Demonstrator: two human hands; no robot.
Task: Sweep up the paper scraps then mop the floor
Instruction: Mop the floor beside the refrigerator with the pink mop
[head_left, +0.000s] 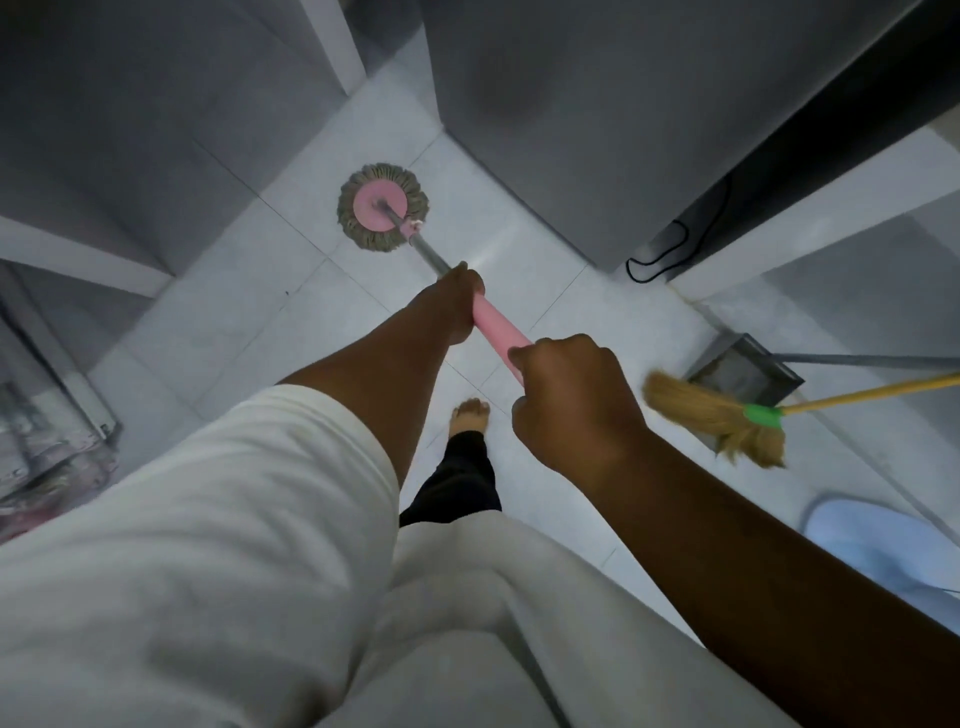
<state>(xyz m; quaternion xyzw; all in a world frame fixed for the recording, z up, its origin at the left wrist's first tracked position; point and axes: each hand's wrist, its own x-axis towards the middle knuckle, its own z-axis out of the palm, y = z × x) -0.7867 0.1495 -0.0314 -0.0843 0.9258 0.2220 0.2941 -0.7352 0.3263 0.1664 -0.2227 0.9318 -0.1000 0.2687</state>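
Note:
A round mop head with a pink disc and grey-brown strands lies flat on the white tiled floor, far ahead of me. Its metal pole runs back into a pink handle. My left hand grips the handle's lower end. My right hand grips it higher up, closer to me. A straw broom with a green collar and yellow stick lies at the right, beside a dark dustpan. No paper scraps show on the floor.
Grey walls close in ahead and at the left. A black cable hangs by a dark panel at the right. A pale blue bucket is at the lower right, a glass-fronted shelf at the left. My bare foot stands below the handle.

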